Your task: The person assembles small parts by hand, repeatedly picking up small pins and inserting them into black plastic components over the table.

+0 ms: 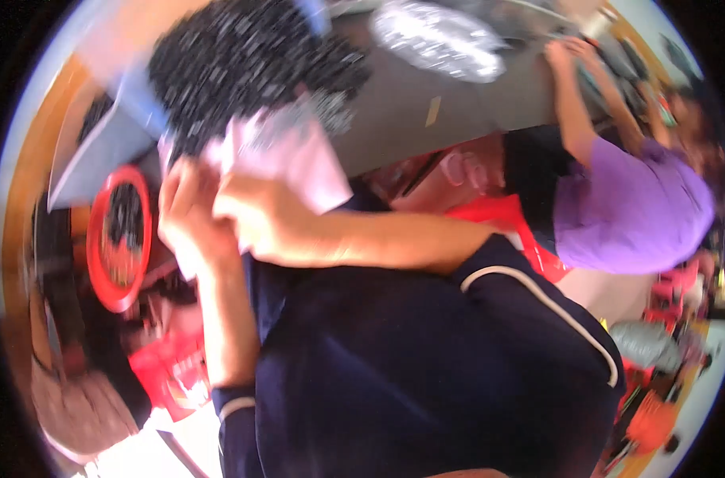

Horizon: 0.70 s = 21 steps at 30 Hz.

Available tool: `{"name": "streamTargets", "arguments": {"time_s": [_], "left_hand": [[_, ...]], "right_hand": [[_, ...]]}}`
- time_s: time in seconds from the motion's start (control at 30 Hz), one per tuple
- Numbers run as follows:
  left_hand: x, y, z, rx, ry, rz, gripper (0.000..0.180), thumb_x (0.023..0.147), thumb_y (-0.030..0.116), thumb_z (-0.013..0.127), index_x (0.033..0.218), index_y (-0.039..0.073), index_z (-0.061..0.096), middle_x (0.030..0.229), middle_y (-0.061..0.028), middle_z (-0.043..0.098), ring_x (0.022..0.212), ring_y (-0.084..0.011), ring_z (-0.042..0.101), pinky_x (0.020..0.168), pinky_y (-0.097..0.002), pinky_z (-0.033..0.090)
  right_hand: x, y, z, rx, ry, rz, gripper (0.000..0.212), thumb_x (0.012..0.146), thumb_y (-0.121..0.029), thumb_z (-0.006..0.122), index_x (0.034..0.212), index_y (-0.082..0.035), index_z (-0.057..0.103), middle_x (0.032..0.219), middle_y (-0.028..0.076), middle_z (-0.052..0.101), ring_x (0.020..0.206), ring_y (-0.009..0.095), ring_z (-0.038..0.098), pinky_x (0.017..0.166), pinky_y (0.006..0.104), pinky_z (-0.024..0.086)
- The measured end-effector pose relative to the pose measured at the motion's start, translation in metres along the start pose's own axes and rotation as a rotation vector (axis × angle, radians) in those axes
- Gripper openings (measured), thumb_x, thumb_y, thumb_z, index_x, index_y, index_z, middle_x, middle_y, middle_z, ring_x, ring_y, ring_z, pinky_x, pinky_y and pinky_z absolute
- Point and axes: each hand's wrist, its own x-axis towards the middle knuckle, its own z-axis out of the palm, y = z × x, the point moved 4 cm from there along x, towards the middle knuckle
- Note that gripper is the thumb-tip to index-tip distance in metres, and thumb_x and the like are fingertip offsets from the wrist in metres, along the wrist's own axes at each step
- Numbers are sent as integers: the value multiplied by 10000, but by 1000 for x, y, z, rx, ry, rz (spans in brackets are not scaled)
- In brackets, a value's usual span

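Note:
My left hand (pixel 189 215) and my right hand (pixel 265 217) are close together at the near edge of the dark table. Both have bent, closed fingers. What they pinch between them is too small and blurred to make out. A pink sheet (pixel 318 171) lies on the table just beyond my right hand, with some clear, crinkled plastic (pixel 326 111) on its far side. Past my fingers rises a large heap of small black pieces (pixel 227 68), smeared by motion.
A full clear plastic bag (pixel 438 40) lies farther along the dark table (pixel 402 119). Left of me is a red-rimmed basin (pixel 143 239) holding black pieces. A co-worker in a purple shirt (pixel 629 207) works at the right. Red bags (pixel 171 366) are below the table.

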Motion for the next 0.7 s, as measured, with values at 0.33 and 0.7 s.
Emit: {"name": "streamTargets", "arguments": {"time_s": [0.33, 0.7], "left_hand": [[-14, -28, -7, 8, -250, -127, 218, 916, 52, 585, 1101, -62, 606, 871, -135, 666, 694, -163, 616, 562, -265, 478], [-15, -24, -2, 84, -287, -172, 190, 900, 52, 614, 1062, -48, 622, 834, -109, 664, 663, -133, 605, 516, -228, 465]], "right_hand": [[32, 49, -45, 319, -206, 472, 91, 834, -35, 638, 910, 5, 669, 839, 52, 687, 726, 89, 596, 683, 242, 488], [40, 49, -41, 435, -203, 615, 67, 809, 4, 615, 873, 3, 634, 820, 40, 630, 759, 120, 583, 708, 240, 452]]}}
